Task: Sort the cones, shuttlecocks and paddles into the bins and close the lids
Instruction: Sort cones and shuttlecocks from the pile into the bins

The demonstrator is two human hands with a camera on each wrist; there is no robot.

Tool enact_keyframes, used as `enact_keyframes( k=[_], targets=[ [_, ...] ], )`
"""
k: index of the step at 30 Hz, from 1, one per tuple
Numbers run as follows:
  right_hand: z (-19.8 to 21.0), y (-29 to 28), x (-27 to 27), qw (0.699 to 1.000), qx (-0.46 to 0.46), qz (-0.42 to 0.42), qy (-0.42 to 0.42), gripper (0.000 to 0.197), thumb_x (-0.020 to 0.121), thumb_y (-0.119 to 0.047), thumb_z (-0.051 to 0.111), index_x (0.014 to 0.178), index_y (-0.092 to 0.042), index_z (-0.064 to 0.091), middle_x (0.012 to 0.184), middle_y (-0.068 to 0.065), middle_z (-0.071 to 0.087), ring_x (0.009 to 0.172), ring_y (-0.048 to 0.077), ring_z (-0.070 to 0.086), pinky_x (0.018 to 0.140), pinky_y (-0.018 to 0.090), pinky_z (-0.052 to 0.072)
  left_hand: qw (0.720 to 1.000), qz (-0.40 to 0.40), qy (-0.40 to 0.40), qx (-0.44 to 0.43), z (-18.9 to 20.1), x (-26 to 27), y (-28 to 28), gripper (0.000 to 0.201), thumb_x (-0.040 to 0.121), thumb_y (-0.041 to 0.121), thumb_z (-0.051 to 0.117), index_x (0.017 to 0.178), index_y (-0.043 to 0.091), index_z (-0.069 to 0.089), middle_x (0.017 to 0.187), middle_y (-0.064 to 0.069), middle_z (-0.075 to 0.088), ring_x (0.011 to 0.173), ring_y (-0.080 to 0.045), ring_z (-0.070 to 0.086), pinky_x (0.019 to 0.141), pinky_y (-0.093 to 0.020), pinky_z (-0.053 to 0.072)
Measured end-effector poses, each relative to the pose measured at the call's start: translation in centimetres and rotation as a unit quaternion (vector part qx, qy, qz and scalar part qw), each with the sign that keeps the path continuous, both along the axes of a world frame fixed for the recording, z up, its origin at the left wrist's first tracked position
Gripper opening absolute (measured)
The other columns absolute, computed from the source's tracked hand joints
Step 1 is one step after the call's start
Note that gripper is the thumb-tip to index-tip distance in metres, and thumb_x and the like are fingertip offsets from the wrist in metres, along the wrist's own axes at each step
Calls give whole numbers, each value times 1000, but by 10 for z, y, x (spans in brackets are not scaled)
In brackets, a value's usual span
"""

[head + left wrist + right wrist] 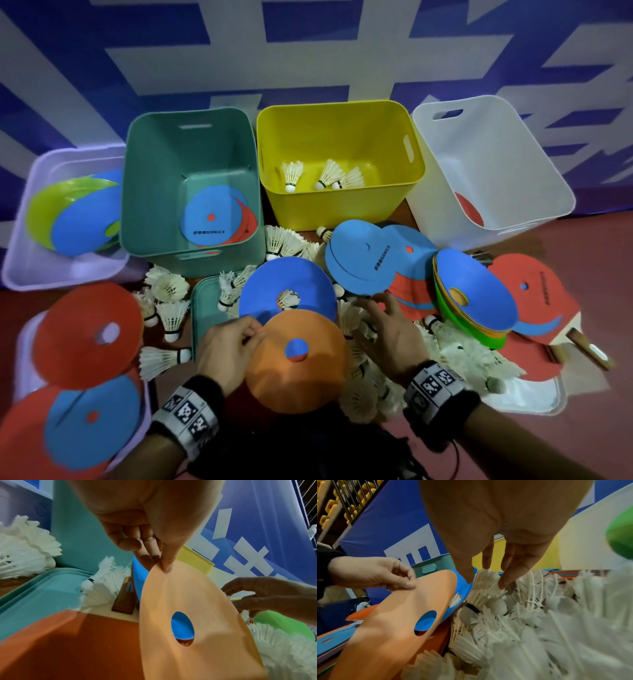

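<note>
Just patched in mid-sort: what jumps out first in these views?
Front and centre, the left hand pinches the rim of an orange cone, lifted over a blue cone. The right hand reaches open into the white shuttlecock pile beside it. Behind stand four open bins; the yellow bin holds three shuttlecocks.

1. Orange cone (298, 363), lower centre, with blue showing through its hole.
2. Blue cone (287, 291) just above it.
3. Bins across the top: lilac bin (20, 246), teal bin (154, 164), yellow bin (335, 123), white bin (496, 144).
4. White shuttlecocks (472, 363), lower right.
5. Wall (308, 51): blue with white bars.
</note>
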State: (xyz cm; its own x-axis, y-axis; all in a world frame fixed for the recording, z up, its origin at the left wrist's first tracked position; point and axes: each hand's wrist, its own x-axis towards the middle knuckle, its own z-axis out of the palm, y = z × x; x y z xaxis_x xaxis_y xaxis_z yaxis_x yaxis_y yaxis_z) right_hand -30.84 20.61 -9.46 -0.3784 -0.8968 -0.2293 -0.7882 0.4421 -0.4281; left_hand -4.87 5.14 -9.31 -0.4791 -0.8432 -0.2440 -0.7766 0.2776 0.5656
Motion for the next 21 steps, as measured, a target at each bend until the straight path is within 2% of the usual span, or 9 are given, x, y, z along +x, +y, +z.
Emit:
enact_keyframes(
  k=[2, 4, 6, 9, 11, 13, 15, 17, 21],
  targets=[
    [-2, -7, 3, 1000, 8, -12, 1, 43, 84, -41, 68, 123, -33, 54, 128, -4, 45, 84, 20, 64, 56, 31, 47, 1000, 12, 25, -7, 1, 5, -1, 11, 84, 28, 77, 79, 28, 68, 71, 12, 68, 71, -12, 66, 65, -33, 54],
    [-2, -13, 7, 1000, 1, -5, -3, 29, 86, -39, 65, 112, -30, 57, 122, -5, 51, 81, 22, 65, 56, 36, 50, 999, 19, 46, -17, 1, 10, -2, 13, 86, 26, 75, 87, 31, 62, 69, 14, 68, 67, -10, 66, 62, -36, 55],
    [0, -19, 11, 1000, 2, -13, 2, 16, 88, -39, 62, 97, -28, 57, 105, -5, 61, 78, 25, 65, 57, 41, 50, 997, 26, 58, -34, 5, 14, -4, 20, 88, 26, 72, 93, 35, 55, 68, 13, 67, 64, -10, 65, 60, -37, 54],
    [7, -22, 20, 999, 4, -36, 25, 18, 89, -39, 60, 86, -22, 54, 80, 1, 65, 70, 27, 62, 55, 41, 48, 994, 36, 97, -38, 13, 25, -8, 20, 91, 26, 68, 91, 38, 53, 70, 16, 67, 62, -7, 64, 60, -38, 54],
    [10, -20, 21, 998, -14, -56, 18, 18, 89, -38, 60, 82, -23, 52, 71, 0, 64, 64, 25, 60, 53, 40, 48, 990, 57, 128, -32, 10, 32, -11, 16, 91, 28, 68, 91, 39, 56, 73, 18, 68, 65, -5, 66, 63, -37, 56],
    [19, -20, 26, 997, -30, -67, 12, 17, 89, -39, 60, 83, -25, 52, 71, -3, 65, 64, 20, 61, 55, 38, 49, 982, 84, 167, -33, 12, 42, -16, 4, 89, 39, 63, 91, 38, 60, 74, 18, 69, 68, -6, 67, 67, -38, 57],
    [32, -24, 31, 995, -56, -75, 16, 16, 89, -38, 63, 83, -27, 54, 71, -7, 65, 65, 14, 61, 55, 36, 48, 972, 110, 206, -30, 17, 47, -21, 11, 86, 48, 58, 89, 37, 61, 72, 15, 68, 67, -8, 67, 67, -40, 57],
    [46, -33, 33, 992, -96, -80, 16, 16, 89, -37, 65, 80, -27, 55, 69, -11, 64, 63, 9, 60, 53, 31, 46, 963, 130, 232, -31, 25, 47, -25, 5, 89, 41, 64, 88, 37, 61, 70, 13, 67, 63, -12, 65, 65, -40, 56],
    [67, -60, 36, 985, -161, -63, -4, 13, 91, -35, 67, 83, -31, 58, 74, -14, 63, 64, 3, 58, 54, 23, 46, 955, 148, 249, -64, 38, 48, -43, 14, 92, 24, 68, 83, 30, 59, 62, 6, 61, 52, -14, 55, 52, -36, 46]
  ],
)
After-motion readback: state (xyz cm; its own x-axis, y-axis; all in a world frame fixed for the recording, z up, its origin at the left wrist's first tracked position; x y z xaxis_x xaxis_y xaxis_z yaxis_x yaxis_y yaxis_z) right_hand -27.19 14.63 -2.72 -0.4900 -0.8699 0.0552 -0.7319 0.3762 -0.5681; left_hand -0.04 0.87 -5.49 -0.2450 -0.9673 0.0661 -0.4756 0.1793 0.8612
